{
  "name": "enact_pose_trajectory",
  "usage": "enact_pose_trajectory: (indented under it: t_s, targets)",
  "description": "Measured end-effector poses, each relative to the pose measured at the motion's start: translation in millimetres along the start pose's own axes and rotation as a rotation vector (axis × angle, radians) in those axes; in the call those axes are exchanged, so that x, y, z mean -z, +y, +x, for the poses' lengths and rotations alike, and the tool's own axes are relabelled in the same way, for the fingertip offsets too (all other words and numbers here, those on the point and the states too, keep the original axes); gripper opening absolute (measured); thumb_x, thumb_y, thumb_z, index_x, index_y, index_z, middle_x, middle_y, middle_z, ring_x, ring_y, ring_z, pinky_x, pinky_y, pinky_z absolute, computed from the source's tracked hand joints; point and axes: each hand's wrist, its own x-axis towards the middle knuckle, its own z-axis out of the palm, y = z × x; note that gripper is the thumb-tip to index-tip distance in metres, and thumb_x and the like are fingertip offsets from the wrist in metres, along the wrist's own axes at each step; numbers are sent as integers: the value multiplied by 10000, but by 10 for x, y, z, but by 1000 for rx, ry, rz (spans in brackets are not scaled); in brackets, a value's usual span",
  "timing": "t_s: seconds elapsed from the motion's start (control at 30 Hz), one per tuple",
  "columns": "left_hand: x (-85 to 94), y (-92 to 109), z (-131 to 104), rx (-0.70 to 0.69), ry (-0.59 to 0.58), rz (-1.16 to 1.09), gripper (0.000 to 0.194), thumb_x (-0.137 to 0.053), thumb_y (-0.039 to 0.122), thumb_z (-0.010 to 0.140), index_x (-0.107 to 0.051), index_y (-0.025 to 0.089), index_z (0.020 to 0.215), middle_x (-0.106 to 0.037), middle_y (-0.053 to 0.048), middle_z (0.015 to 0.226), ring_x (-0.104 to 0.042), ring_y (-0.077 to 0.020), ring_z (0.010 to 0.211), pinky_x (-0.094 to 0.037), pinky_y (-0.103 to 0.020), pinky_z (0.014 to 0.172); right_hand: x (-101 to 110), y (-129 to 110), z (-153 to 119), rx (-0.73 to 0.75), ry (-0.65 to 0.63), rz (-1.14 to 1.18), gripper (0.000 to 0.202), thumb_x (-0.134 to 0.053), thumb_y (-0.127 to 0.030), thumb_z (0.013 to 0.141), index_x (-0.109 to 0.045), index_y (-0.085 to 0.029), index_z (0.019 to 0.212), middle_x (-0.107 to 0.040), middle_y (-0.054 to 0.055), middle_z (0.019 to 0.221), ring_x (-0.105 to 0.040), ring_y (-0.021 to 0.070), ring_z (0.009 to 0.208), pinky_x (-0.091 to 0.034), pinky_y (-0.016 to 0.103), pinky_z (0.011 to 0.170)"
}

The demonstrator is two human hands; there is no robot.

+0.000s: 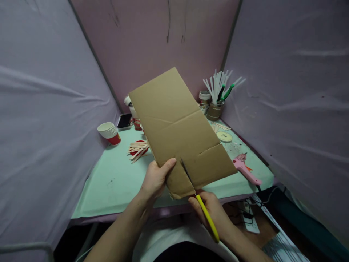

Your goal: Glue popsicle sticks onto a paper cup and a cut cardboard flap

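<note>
A large piece of brown cardboard point(177, 123) is held up at a slant above the table, with crease lines across it. My left hand point(156, 178) grips its lower left edge, thumb on the face and the other fingers hidden behind. In my right hand point(209, 207) is a pair of scissors point(205, 214) with yellow handles. One blade lies over the cardboard's face, running up from the lower edge; the other blade is hidden behind it. The fingers of my right hand are closed around the handles.
On the pale green table point(114, 189) are stacked paper cups point(110, 134), wooden sticks point(138, 149) and a pink glue gun point(247, 171). Behind stands a can point(215, 111) of white sticks and green-handled pliers point(227, 92). A power strip point(251, 218) lies below right. Fabric walls enclose three sides.
</note>
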Motion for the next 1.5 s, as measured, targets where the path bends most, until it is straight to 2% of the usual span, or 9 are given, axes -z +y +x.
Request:
enact_pose_trajectory:
  t_s: [0.5, 0.8, 0.9, 0.97, 1.1, 1.17, 1.27, 1.4, 1.5]
  targets:
    - [-49, 6, 55, -4, 94, -98, 484, -857, 338, 584, -701, 111, 982, -762, -111, 924, -719, -260, 849, -570, -390, 840, -14, 116, 100, 8, 29, 36, 546, -546, -690, 754, -414, -202, 547, -321, -51, 534, -277, 90, 515, -209, 236, 457]
    - [-103, -14, 161, -30, 121, -147, 402, -833, 308, 615, -711, 107, 942, -762, -119, 876, -728, -256, 779, -594, -395, 787, 40, 45, 84, 42, -96, 146, 704, -423, -887, 665, -482, -192, 767, -433, -25, 654, -364, 114, 581, -326, 247, 526]
    - [-36, 166, 279, -107, 234, -182, 362, -816, 258, 631, -701, 125, 948, -763, -92, 857, -729, -228, 783, -588, -366, 821, -13, 103, -97, 14, -162, 191, 695, -408, -891, 677, -457, -203, 764, -424, -24, 676, -368, 118, 602, -327, 247, 536]
    - [81, 360, 381, -306, 383, -221, 349, -803, 230, 651, -690, 158, 973, -763, -59, 894, -726, -198, 815, -579, -333, 850, -9, 207, -207, -22, -202, 209, 670, -422, -872, 695, -453, -205, 754, -420, -27, 680, -364, 113, 603, -329, 245, 540]
    - [308, 657, 476, -345, 251, -107, 340, -809, 239, 639, -704, 140, 946, -763, -82, 903, -724, -195, 799, -592, -289, 788, 238, 417, -178, -28, -26, 226, 591, -552, -795, 686, -424, -218, 688, -379, -59, 572, -323, 89, 502, -274, 230, 448]
    - [336, 676, 458, -258, 190, -41, 356, -812, 263, 632, -708, 120, 941, -762, -101, 871, -723, -207, 736, -605, -300, 715, 433, 418, -30, 24, 151, 269, 494, -580, -688, 754, -441, -218, 695, -444, -46, 561, -367, 91, 478, -300, 232, 442]
    - [280, 585, 415, -181, 161, -28, 369, -809, 282, 629, -707, 111, 940, -761, -109, 861, -720, -217, 706, -609, -315, 669, 650, 273, 243, 125, 351, 457, 462, -712, -581, 679, -408, -234, 714, -635, 23, 713, -527, 126, 507, -393, 249, 442]
    - [188, 441, 397, -147, 127, -61, 413, -821, 294, 615, -697, 120, 969, -761, -106, 890, -724, -232, 752, -609, -350, 724, 666, 49, 503, 156, 396, 649, 461, -798, -461, 622, -414, -237, 741, -711, 65, 915, -694, 229, 769, -520, 306, 564]
    - [175, 374, 388, -120, 107, -53, 463, -839, 319, 598, -690, 123, 991, -761, -107, 907, -724, -240, 777, -603, -364, 755, 576, -2, 593, 178, 382, 764, 463, -820, -416, 615, -416, -237, 754, -693, 15, 823, -697, 209, 764, -522, 286, 565]
